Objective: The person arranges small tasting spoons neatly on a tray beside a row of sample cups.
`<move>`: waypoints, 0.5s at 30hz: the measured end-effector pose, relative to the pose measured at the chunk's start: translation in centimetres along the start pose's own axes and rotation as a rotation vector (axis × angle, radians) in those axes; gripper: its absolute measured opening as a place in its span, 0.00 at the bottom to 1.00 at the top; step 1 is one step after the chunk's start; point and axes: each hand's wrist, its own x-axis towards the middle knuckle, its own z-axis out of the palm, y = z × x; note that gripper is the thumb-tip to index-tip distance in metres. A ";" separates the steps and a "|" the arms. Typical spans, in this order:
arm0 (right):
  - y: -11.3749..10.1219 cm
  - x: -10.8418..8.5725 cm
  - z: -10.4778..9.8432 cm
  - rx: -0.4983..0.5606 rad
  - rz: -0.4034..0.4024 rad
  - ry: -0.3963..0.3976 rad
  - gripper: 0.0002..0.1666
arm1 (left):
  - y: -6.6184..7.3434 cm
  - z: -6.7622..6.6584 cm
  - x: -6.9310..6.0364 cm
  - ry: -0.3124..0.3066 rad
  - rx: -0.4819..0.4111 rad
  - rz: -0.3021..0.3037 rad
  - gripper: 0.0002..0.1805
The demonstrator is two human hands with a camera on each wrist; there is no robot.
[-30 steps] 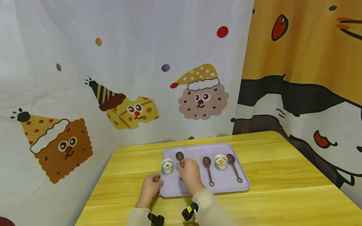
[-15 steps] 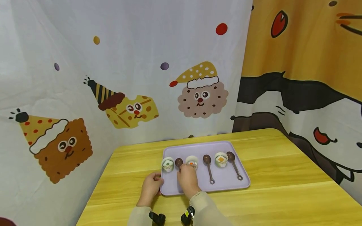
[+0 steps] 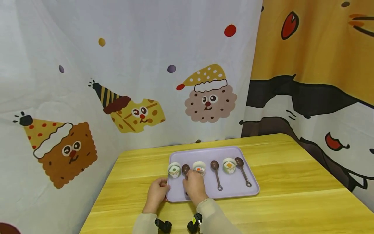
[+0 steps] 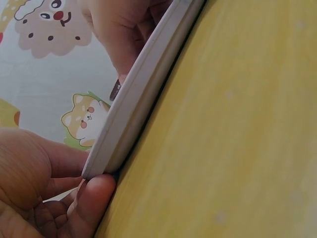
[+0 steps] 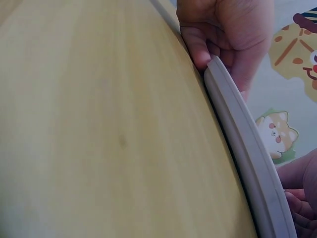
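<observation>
A lilac tray (image 3: 233, 187) lies on the table, bearing three brown spoons and three small decorated cups in alternation. At its front left corner my left hand (image 3: 156, 193) grips the rim, with fingers above and below it in the left wrist view (image 4: 44, 183). My right hand (image 3: 195, 188) holds the leftmost spoon (image 3: 185, 169) by the handle, mostly covering it. That spoon lies between the green-topped cup (image 3: 174, 170) and the red-marked cup (image 3: 199, 165). In the right wrist view, the tray's edge (image 5: 247, 134) hides part of my right hand (image 5: 304, 188).
To the right on the tray are a second spoon (image 3: 214, 164), an orange-marked cup (image 3: 229, 166) and a third spoon (image 3: 239, 162). The yellow wood-grain table (image 3: 280, 182) extends rightward. A cartoon-printed curtain (image 3: 146, 65) hangs behind it.
My right hand has brought the leftmost spoon nearer the tray's front, and the red-marked cup has come into view behind the hand. My left hand keeps its place on the rim.
</observation>
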 end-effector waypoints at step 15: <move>4.5 3.7 -9.8 0.087 -0.341 -0.051 0.08 | 0.2 -4.2 0.6 -0.052 0.072 0.021 0.24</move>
